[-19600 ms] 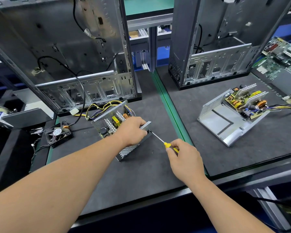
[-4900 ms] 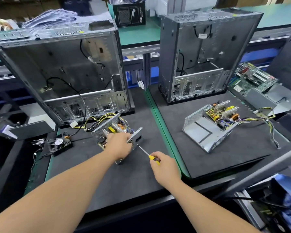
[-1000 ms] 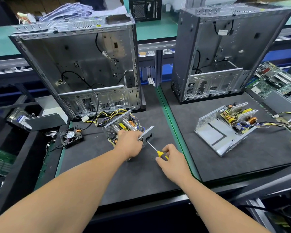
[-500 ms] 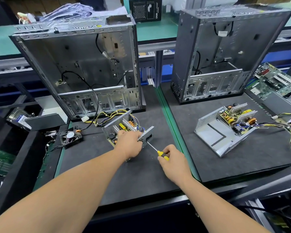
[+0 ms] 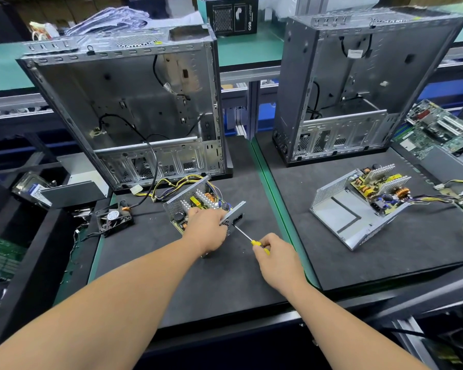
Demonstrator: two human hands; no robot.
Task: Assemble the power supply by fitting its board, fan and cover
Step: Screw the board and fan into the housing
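The step in hand looks like the fixing of the board inside the power supply [image 5: 198, 209], which lies open on the left black mat [image 5: 150, 263], near its far edge and just in front of the left computer case [image 5: 134, 108]. The left hand [image 5: 207, 231] rests on top of the housing with its fingers curled over the metal wall and steadies it. The right hand [image 5: 275, 252] is closed around the yellow handle of the screwdriver [image 5: 247, 237], whose thin shaft points at the end plate with the socket opening; whether the tip sits in a screw I cannot tell. The fan [image 5: 114, 218] lies apart near the left edge of the same mat, not yet mounted, and no cover is on the unit. I judge that the next move needs a straight, steady turn with the housing kept from sliding, and afterwards the fan must be fitted.
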